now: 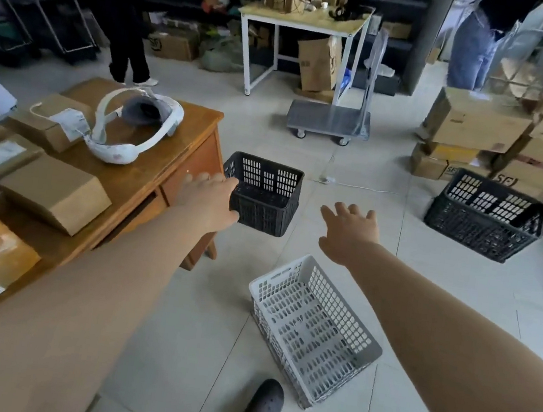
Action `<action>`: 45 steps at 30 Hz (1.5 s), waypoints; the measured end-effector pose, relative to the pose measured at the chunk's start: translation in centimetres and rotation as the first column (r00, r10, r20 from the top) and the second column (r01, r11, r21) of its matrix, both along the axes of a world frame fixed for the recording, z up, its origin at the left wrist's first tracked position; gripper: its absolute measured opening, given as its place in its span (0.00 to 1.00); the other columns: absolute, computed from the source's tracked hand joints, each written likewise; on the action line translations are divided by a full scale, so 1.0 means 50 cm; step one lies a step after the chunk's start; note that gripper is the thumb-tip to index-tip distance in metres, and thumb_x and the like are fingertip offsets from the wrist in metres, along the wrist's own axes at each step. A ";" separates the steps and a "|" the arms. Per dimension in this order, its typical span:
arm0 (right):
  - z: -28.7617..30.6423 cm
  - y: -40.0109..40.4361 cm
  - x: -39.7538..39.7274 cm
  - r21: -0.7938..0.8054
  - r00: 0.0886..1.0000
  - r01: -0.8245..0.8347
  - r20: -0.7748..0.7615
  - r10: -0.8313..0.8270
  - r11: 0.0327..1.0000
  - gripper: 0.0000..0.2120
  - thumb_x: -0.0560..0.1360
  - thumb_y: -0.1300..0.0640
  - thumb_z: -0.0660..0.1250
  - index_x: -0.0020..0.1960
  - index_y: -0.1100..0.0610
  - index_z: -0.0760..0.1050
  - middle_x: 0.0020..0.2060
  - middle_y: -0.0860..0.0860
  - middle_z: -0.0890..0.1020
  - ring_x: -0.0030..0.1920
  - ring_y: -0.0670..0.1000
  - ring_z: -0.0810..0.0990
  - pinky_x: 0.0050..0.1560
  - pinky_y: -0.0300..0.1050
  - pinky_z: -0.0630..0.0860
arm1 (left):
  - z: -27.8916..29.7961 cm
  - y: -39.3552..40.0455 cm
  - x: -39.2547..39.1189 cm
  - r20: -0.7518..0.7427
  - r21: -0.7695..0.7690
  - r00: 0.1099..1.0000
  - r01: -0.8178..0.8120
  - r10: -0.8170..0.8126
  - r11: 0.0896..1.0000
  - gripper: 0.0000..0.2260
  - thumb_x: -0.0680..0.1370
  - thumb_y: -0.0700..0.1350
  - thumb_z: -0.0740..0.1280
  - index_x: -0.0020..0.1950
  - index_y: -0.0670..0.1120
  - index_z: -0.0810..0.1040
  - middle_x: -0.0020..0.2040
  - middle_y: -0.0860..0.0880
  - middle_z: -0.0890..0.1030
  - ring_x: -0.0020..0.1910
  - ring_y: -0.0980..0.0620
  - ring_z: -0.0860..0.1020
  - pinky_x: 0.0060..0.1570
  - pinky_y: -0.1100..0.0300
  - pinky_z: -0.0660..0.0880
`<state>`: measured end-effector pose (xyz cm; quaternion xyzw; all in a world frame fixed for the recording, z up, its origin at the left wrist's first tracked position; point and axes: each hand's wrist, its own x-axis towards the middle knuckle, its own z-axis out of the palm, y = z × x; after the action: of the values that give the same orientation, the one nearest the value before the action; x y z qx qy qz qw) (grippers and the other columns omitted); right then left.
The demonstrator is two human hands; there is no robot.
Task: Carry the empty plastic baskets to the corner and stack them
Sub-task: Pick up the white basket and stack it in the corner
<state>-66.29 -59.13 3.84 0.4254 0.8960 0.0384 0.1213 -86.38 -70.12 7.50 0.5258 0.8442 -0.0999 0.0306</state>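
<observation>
- Your left hand is stretched out to the small black basket, and it overlaps the basket's near-left corner; the fingers are blurred, so you can't tell whether they grip the rim.
- Your right hand is spread wide, fingers straight, holding nothing, and it hovers just right of that black basket.
- The small black basket sits on the floor right beside the wooden desk and looks empty.
- The white basket lies on the tiles nearer you, below your right arm, with nothing inside.
- A bigger black basket stands well off to the right, just in front of the stacked cartons; empty too.
- Boxes and a white headset lie on the desk.
- Your grey shoe is near the white basket's lower corner.
</observation>
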 end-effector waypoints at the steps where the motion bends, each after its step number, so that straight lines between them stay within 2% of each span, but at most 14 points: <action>1: -0.013 0.023 -0.013 -0.020 1.000 0.021 -0.007 -0.021 1.000 0.27 0.79 0.48 0.56 0.76 0.51 0.56 0.72 0.53 0.65 0.71 0.55 0.63 0.68 0.57 0.60 | -0.007 0.025 -0.019 0.006 -0.012 1.000 0.001 -0.001 1.000 0.28 0.79 0.56 0.60 0.77 0.51 0.57 0.75 0.48 0.64 0.74 0.44 0.62 0.71 0.45 0.59; 4: -0.049 0.084 -0.040 -0.081 0.994 0.106 -0.027 -0.109 0.991 0.26 0.80 0.46 0.55 0.75 0.51 0.56 0.72 0.53 0.65 0.71 0.55 0.64 0.67 0.56 0.60 | -0.028 0.097 -0.058 0.069 -0.039 0.998 0.003 -0.001 0.999 0.27 0.79 0.56 0.60 0.77 0.51 0.59 0.74 0.48 0.66 0.72 0.44 0.64 0.69 0.45 0.62; 7: -0.085 0.143 -0.051 -0.112 0.977 0.205 -0.042 -0.211 0.972 0.26 0.80 0.44 0.55 0.75 0.51 0.57 0.71 0.52 0.66 0.70 0.55 0.65 0.66 0.55 0.61 | -0.057 0.184 -0.085 0.203 -0.004 0.979 -0.007 0.008 1.000 0.26 0.78 0.54 0.62 0.75 0.51 0.62 0.72 0.47 0.68 0.70 0.43 0.67 0.66 0.48 0.65; 10: -0.118 0.177 -0.040 -0.171 0.948 0.305 -0.039 -0.315 0.937 0.27 0.80 0.43 0.55 0.76 0.51 0.56 0.72 0.52 0.65 0.71 0.56 0.64 0.67 0.56 0.60 | -0.100 0.269 -0.101 0.254 0.001 0.966 0.042 -0.041 0.999 0.27 0.77 0.54 0.62 0.76 0.52 0.62 0.72 0.47 0.69 0.69 0.43 0.69 0.64 0.49 0.66; 16: -0.223 0.196 0.034 -0.274 0.858 0.496 0.012 -0.513 0.824 0.28 0.80 0.42 0.55 0.76 0.50 0.55 0.72 0.52 0.65 0.70 0.56 0.65 0.67 0.55 0.63 | -0.234 0.408 -0.119 0.315 -0.135 0.944 0.143 -0.095 0.980 0.27 0.77 0.55 0.62 0.75 0.52 0.62 0.72 0.46 0.68 0.68 0.41 0.69 0.65 0.48 0.68; 19: -0.304 0.190 0.071 -0.366 0.786 0.586 0.037 -0.618 0.723 0.28 0.79 0.43 0.57 0.76 0.50 0.55 0.72 0.52 0.66 0.70 0.56 0.66 0.65 0.54 0.65 | -0.336 0.464 -0.110 0.360 -0.243 0.927 0.205 -0.108 0.948 0.27 0.78 0.54 0.62 0.76 0.52 0.61 0.73 0.46 0.66 0.69 0.41 0.68 0.65 0.48 0.68; 24: -0.494 0.190 0.109 -0.501 0.558 0.738 0.074 -0.827 0.453 0.28 0.79 0.45 0.60 0.76 0.50 0.57 0.70 0.52 0.68 0.69 0.57 0.67 0.63 0.53 0.68 | -0.549 0.529 -0.085 0.404 -0.361 0.911 0.245 -0.086 0.900 0.27 0.78 0.53 0.62 0.76 0.51 0.60 0.74 0.46 0.66 0.69 0.42 0.68 0.66 0.50 0.66; 29: -0.734 0.168 0.144 -0.580 0.360 0.790 0.178 -0.916 0.198 0.30 0.77 0.47 0.62 0.76 0.50 0.57 0.72 0.54 0.67 0.69 0.59 0.68 0.62 0.53 0.70 | -0.773 0.559 -0.077 0.386 -0.462 0.918 0.275 -0.088 0.843 0.25 0.78 0.54 0.62 0.75 0.51 0.62 0.72 0.45 0.69 0.68 0.42 0.70 0.63 0.52 0.66; 33: -0.923 0.128 0.177 -0.601 0.230 0.799 0.277 -0.933 0.018 0.31 0.77 0.47 0.63 0.76 0.51 0.57 0.70 0.56 0.68 0.68 0.60 0.69 0.62 0.53 0.70 | -0.957 0.567 -0.086 0.376 -0.509 0.925 0.251 -0.050 0.824 0.26 0.77 0.53 0.63 0.74 0.51 0.63 0.70 0.45 0.71 0.66 0.42 0.71 0.60 0.52 0.68; 39: -1.146 0.099 0.190 -0.519 -0.156 0.807 0.271 -0.950 -0.281 0.34 0.74 0.50 0.66 0.76 0.56 0.57 0.71 0.58 0.66 0.71 0.61 0.64 0.67 0.57 0.65 | -1.181 0.567 -0.091 0.253 -0.546 0.963 0.225 -0.097 0.807 0.32 0.78 0.55 0.62 0.78 0.47 0.54 0.77 0.44 0.60 0.73 0.41 0.62 0.66 0.48 0.64; 43: -1.250 0.093 0.188 -0.467 -0.329 0.778 0.265 -0.906 -0.419 0.37 0.74 0.50 0.66 0.77 0.56 0.51 0.73 0.57 0.61 0.72 0.61 0.62 0.68 0.59 0.63 | -1.294 0.579 -0.090 0.274 -0.490 0.961 0.097 0.048 0.866 0.34 0.77 0.54 0.64 0.77 0.43 0.53 0.75 0.41 0.63 0.71 0.39 0.65 0.68 0.46 0.64; 45: -1.286 0.086 0.201 -0.506 -0.429 0.727 0.195 -0.882 -0.465 0.39 0.74 0.50 0.67 0.78 0.56 0.50 0.74 0.57 0.60 0.71 0.62 0.64 0.69 0.58 0.63 | -1.339 0.585 -0.086 0.310 -0.469 0.942 0.036 0.126 0.883 0.31 0.77 0.53 0.64 0.75 0.42 0.56 0.72 0.41 0.67 0.68 0.38 0.69 0.68 0.44 0.64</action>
<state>-56.27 -54.82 -60.48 0.9277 0.1141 -0.3544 0.0275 -90.70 -40.89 -59.47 0.4918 0.7898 -0.2098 0.3006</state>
